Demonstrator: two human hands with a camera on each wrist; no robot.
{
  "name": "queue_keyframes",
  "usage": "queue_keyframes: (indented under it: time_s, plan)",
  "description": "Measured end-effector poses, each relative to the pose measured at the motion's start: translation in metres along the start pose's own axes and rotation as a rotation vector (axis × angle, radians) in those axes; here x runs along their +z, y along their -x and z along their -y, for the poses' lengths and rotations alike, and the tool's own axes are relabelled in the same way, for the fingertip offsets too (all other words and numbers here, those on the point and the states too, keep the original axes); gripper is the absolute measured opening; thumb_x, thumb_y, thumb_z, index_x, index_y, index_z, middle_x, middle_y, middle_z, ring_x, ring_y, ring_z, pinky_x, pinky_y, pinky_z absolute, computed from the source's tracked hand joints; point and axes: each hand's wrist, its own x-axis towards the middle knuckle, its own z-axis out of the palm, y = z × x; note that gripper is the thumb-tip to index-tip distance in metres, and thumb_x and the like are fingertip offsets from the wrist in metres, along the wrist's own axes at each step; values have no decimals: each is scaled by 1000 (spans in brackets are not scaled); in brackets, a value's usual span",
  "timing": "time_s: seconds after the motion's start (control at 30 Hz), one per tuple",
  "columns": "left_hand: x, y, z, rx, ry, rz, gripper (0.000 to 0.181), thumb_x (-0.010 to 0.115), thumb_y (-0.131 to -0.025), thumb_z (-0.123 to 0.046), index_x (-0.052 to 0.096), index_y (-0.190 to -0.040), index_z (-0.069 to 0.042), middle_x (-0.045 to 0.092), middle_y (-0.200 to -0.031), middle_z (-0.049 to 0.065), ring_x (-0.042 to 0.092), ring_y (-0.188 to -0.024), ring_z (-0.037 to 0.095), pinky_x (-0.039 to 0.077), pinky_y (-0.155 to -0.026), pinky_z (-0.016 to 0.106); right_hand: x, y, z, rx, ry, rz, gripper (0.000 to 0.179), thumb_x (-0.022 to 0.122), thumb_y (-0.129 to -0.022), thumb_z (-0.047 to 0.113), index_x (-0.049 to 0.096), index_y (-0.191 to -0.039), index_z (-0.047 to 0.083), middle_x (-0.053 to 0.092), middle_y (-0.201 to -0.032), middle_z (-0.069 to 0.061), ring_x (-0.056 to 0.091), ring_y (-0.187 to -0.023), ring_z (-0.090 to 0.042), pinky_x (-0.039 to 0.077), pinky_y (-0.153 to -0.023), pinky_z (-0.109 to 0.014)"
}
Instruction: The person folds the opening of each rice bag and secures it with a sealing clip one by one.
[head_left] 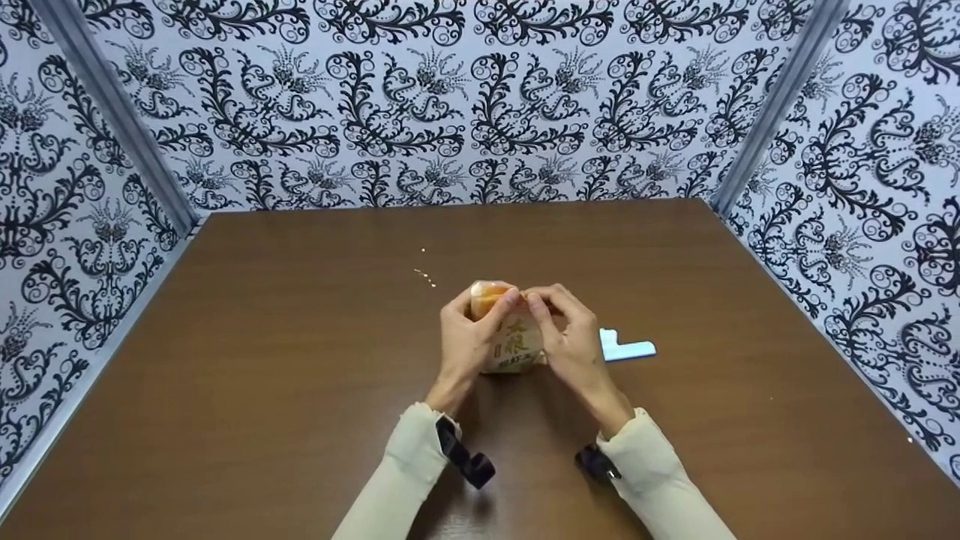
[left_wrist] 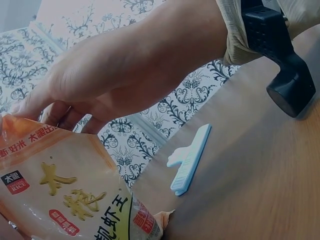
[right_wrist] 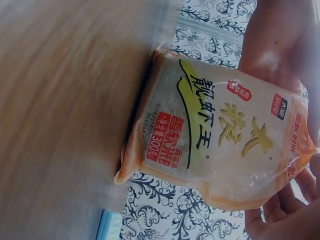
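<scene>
A rice bag (head_left: 517, 349), orange and cream with gold lettering, stands upright on the table between both hands. My left hand (head_left: 469, 337) pinches its orange top edge from the left, thumb on the near face. From the right, my right hand (head_left: 574, 337) pinches the same edge, the two thumbs close together. White grains show through the lower window of the bag (right_wrist: 225, 130) in the right wrist view. To the right of the right hand lies a pale blue plastic clip (head_left: 626, 349), seen whole as a clip (left_wrist: 191, 160) in the left wrist view.
Several small pale grains (head_left: 425, 278) lie scattered on the brown wooden table (head_left: 300, 360), beyond the bag to the left. Patterned black-and-white wall panels (head_left: 420, 105) enclose the table at the back and sides. Each sleeve carries a black wrist camera (head_left: 472, 465).
</scene>
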Motion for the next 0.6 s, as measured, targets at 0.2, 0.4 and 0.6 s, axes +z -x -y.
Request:
queue_keyframes:
  time_s: [0.2,0.4,0.6]
  plan:
    - [-1,1,3,3,-6,-12,17,77,-94,-14,76,-108,-3,77,-94,8,71,-79,15,59,-72,30,3,2,-2,-18,-3,-14,15,62,-104,12,76,-107,14,73,-100,0,66,-94,-10,54,-86,-22]
    - [0,2,3,30,5,-15,18,73,-96,-14,75,-108,-1,75,-92,7,68,-78,12,57,-70,27,3,1,-3,-33,6,-18,14,65,-103,14,77,-109,13,74,-101,0,66,-94,-9,54,-86,-27]
    - [0,2,2,44,34,3,21,68,-99,-15,73,-109,2,74,-94,5,67,-81,11,55,-72,26,2,-1,-3,-63,11,-27,14,66,-102,13,77,-111,14,74,-102,0,66,-94,-11,55,-85,-27]
